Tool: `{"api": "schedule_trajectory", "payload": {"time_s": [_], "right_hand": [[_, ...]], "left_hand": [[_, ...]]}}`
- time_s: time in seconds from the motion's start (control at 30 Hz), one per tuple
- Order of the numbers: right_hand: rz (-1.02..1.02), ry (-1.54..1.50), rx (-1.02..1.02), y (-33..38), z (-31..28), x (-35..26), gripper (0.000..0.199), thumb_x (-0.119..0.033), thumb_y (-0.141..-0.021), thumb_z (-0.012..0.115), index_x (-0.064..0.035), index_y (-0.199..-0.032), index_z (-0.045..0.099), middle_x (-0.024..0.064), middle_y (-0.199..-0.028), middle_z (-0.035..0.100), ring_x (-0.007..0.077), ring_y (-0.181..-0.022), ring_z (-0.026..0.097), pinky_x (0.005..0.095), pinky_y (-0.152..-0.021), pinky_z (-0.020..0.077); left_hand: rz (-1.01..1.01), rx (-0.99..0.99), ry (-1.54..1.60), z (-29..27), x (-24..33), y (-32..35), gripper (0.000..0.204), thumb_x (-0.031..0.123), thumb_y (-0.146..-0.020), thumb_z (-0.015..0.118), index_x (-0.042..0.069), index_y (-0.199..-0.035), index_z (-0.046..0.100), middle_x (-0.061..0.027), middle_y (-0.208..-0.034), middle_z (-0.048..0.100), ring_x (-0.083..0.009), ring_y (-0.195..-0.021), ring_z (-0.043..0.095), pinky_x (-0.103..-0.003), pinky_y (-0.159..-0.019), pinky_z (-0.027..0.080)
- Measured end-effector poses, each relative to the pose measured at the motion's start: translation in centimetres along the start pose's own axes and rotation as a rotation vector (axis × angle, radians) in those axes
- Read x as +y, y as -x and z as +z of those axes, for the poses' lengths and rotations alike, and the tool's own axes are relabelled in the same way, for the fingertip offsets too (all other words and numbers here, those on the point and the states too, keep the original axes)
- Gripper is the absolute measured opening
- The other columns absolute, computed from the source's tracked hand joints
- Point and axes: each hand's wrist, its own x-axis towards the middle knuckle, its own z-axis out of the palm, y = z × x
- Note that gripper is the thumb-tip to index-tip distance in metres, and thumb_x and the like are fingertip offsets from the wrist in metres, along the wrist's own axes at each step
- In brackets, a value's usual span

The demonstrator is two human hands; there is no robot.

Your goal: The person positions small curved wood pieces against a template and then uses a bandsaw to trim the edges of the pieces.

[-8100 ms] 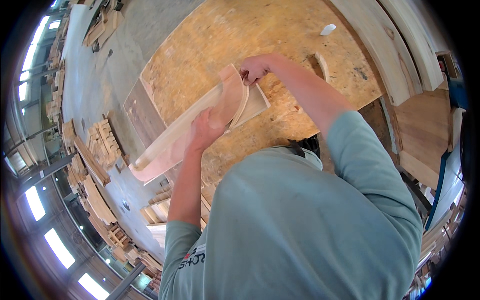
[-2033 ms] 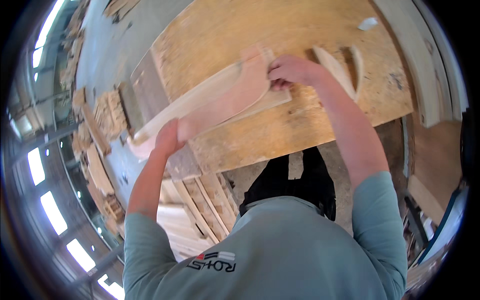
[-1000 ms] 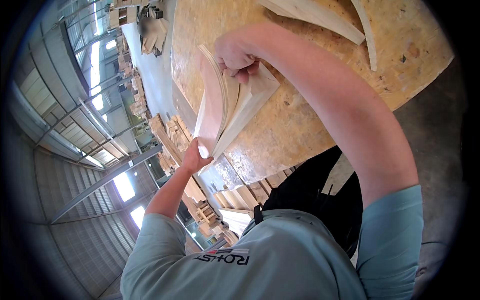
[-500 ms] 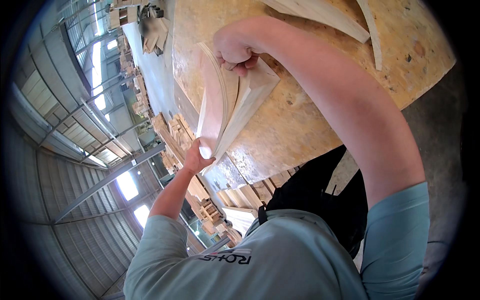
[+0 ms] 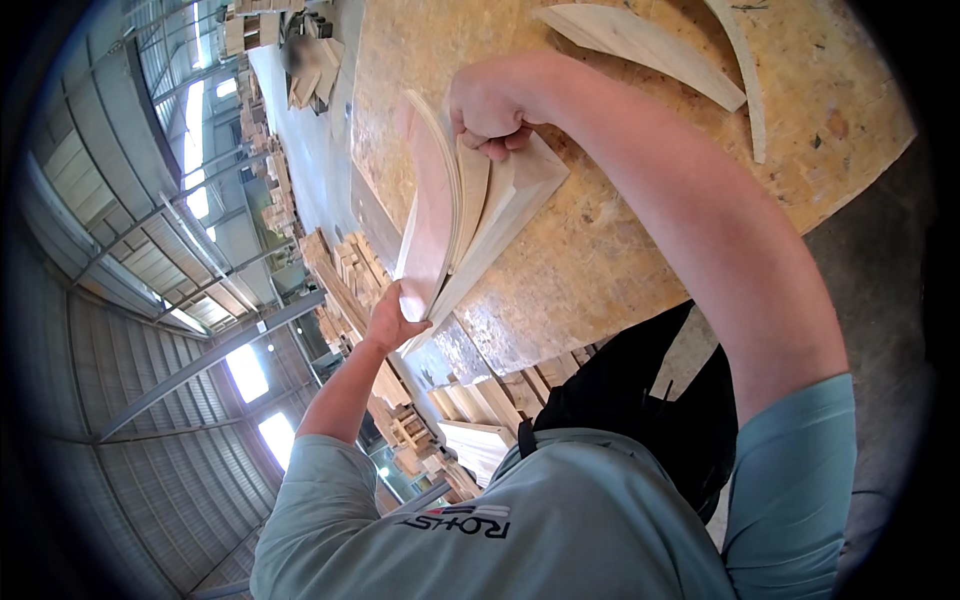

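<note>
Several curved wooden boards [image 5: 428, 200] stand in a stack over the left part of the worktable, pale and slightly fanned at their far end. My left hand [image 5: 396, 318] is closed around their near end, thumb on the right side. At the far end, my right hand [image 5: 492, 112] has its fingers curled over the top of a curved wooden piece [image 5: 472, 195] just right of the stack. Beside it, a wider pale board [image 5: 520, 190] tapers toward my left hand. The right fingertips are partly hidden, and how the boards touch low down cannot be made out.
On the worn yellowish worktable [image 5: 620, 220], two loose curved wooden pieces lie at the far right: a broad one [image 5: 650, 55] and a narrow one [image 5: 745, 85]. Stacked timber [image 5: 480, 400] stands below the table's near left edge. More wood piles [image 5: 315, 70] line the floor beyond.
My right hand has shifted slightly right, and the gap between its curved piece and the stack has widened. My left hand keeps its hold. The whole view has moved a little.
</note>
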Motion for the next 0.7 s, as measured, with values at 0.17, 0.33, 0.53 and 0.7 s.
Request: {"api": "schedule_trajectory", "payload": {"time_s": [0.17, 0.33, 0.53, 0.7], "right_hand": [[0.004, 0.06, 0.016, -0.6, 0.6, 0.0, 0.036, 0.01, -0.079, 0.047, 0.0054, -0.108, 0.067, 0.0117, -0.069, 0.063, 0.0186, -0.055, 0.056, 0.0314, -0.048, 0.0429], [-0.026, 0.075, 0.003, 0.2, 0.3, -0.1, 0.04, 0.011, -0.08, 0.046, 0.006, -0.114, 0.067, 0.0111, -0.069, 0.063, 0.0186, -0.056, 0.057, 0.031, -0.049, 0.0443], [-0.033, 0.061, 0.002, -0.1, 0.2, 0.0, 0.035, 0.009, -0.082, 0.047, 0.0039, -0.109, 0.068, 0.0104, -0.071, 0.063, 0.0175, -0.056, 0.058, 0.0317, -0.049, 0.0451], [-0.04, 0.124, -0.022, -0.8, 0.2, 0.2, 0.028, 0.007, -0.082, 0.049, 0.0019, -0.098, 0.07, 0.0102, -0.071, 0.064, 0.0176, -0.057, 0.058, 0.0324, -0.048, 0.045]], "left_hand": [[-0.001, -0.012, 0.029, 0.2, -0.1, 0.1, 0.101, 0.031, -0.061, 0.094, -0.006, -0.139, 0.042, -0.0263, -0.127, 0.059, -0.04, -0.12, 0.058, -0.043, -0.103, 0.047], [-0.001, -0.017, 0.031, 1.0, -0.9, -0.1, 0.101, 0.032, -0.061, 0.094, -0.006, -0.139, 0.041, -0.0266, -0.127, 0.059, -0.0402, -0.121, 0.058, -0.043, -0.104, 0.047], [-0.001, -0.038, 0.006, 0.4, -0.2, -0.4, 0.102, 0.032, -0.061, 0.094, -0.006, -0.14, 0.041, -0.027, -0.128, 0.059, -0.0411, -0.121, 0.057, -0.043, -0.104, 0.047], [-0.003, -0.031, -0.01, 0.5, -0.2, -0.4, 0.104, 0.033, -0.062, 0.094, -0.006, -0.141, 0.039, -0.0279, -0.128, 0.058, -0.0422, -0.121, 0.057, -0.044, -0.103, 0.047]]}}
